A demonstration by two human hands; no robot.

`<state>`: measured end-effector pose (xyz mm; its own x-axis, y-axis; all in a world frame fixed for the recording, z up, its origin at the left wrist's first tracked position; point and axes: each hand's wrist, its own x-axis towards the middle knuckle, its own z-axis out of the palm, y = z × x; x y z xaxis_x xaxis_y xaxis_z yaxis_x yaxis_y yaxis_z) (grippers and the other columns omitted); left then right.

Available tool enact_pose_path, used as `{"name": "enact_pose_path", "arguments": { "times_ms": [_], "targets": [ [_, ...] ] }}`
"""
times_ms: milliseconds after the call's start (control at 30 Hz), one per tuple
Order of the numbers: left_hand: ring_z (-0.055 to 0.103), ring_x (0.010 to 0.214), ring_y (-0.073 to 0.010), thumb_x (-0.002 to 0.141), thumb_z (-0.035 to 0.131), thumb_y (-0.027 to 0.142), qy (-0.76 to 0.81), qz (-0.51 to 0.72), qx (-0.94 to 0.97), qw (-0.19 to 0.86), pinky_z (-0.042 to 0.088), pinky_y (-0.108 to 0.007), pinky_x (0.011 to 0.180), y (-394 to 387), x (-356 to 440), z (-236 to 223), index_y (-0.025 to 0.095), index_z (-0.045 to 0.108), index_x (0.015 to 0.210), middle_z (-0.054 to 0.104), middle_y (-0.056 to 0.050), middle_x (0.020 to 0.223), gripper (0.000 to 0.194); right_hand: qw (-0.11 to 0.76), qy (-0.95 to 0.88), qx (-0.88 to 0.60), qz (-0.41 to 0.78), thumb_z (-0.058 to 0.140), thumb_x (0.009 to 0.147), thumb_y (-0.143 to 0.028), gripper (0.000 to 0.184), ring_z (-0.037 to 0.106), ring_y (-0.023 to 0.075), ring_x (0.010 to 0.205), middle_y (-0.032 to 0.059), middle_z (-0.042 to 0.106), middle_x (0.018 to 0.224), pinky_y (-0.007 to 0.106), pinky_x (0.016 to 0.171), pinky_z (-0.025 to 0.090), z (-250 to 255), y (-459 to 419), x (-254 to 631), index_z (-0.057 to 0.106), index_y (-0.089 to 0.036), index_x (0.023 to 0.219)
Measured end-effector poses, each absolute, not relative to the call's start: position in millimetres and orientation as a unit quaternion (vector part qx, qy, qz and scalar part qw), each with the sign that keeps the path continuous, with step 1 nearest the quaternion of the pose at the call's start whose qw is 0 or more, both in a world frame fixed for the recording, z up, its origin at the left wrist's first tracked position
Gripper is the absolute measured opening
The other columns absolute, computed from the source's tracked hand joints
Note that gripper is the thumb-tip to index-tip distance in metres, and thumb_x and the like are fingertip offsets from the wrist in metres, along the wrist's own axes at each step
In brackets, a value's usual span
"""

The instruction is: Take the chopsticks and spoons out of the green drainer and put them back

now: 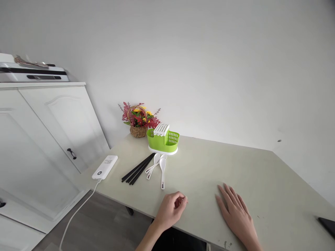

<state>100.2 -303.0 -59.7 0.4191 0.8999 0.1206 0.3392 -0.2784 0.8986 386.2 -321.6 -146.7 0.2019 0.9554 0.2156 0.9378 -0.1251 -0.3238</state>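
Note:
My left hand rests at the table's near edge with its fingers curled in, nothing visible in them. Flat on the tabletop to the right lies my right hand, fingers stretched out. Just beyond my left hand is a white spoon, and two more white spoons cross each other beside it. Several black chopsticks lie fanned out left of the spoons. Behind them stands a green utensil caddy with a white slatted top piece and a white base.
A wicker basket of artificial flowers stands at the back left. On the table's left side lies a white power bank with a white cable hanging down. White cabinets flank the table; a dark object sits at the right edge.

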Motion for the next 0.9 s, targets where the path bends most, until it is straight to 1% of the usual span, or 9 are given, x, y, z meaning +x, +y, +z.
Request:
{"name": "enact_pose_path", "arguments": {
  "times_ms": [367, 567, 700, 900],
  "targets": [
    [0.051, 0.063, -0.0132, 0.104, 0.046, 0.05, 0.432, 0.337, 0.722, 0.423, 0.035, -0.023, 0.055, -303.5, 99.0, -60.9, 0.019, 0.067, 0.087, 0.062, -0.002, 0.072, 0.042, 0.193, -0.633, -0.749, 0.026, 0.021, 0.102, -0.065, 0.073, 0.025, 0.0228, 0.158, -0.0031, 0.031, 0.169, 0.047, 0.129, 0.023, -144.9, -322.5, 386.3, 0.042, -0.026, 0.16],
    [0.05, 0.061, -0.0127, 0.104, 0.049, 0.048, 0.432, 0.346, 0.719, 0.42, 0.035, -0.023, 0.054, -304.5, 98.9, -63.2, 0.019, 0.068, 0.088, 0.061, -0.002, 0.071, 0.039, 0.198, -0.638, -0.744, 0.023, 0.022, 0.102, -0.065, 0.073, 0.026, 0.0234, 0.158, -0.0026, 0.032, 0.169, 0.048, 0.129, 0.023, -147.1, -323.1, 388.4, 0.043, -0.026, 0.16],
    [0.049, 0.06, -0.0124, 0.104, 0.049, 0.05, 0.434, 0.348, 0.717, 0.419, 0.034, -0.023, 0.053, -304.4, 99.2, -62.8, 0.018, 0.068, 0.087, 0.06, -0.001, 0.069, 0.041, 0.201, -0.636, -0.745, 0.031, 0.023, 0.102, -0.065, 0.073, 0.026, 0.0242, 0.158, -0.002, 0.031, 0.17, 0.048, 0.129, 0.023, -146.8, -323.2, 387.7, 0.041, -0.026, 0.161],
    [0.048, 0.06, -0.0123, 0.103, 0.05, 0.054, 0.44, 0.343, 0.716, 0.42, 0.033, -0.023, 0.053, -304.1, 100.2, -62.2, 0.019, 0.067, 0.085, 0.06, -0.001, 0.068, 0.043, 0.203, -0.629, -0.75, 0.039, 0.021, 0.101, -0.067, 0.075, 0.024, 0.022, 0.158, -0.0038, 0.03, 0.17, 0.046, 0.13, 0.022, -142.9, -322.8, 385.1, 0.042, -0.027, 0.161]
  ]
}}
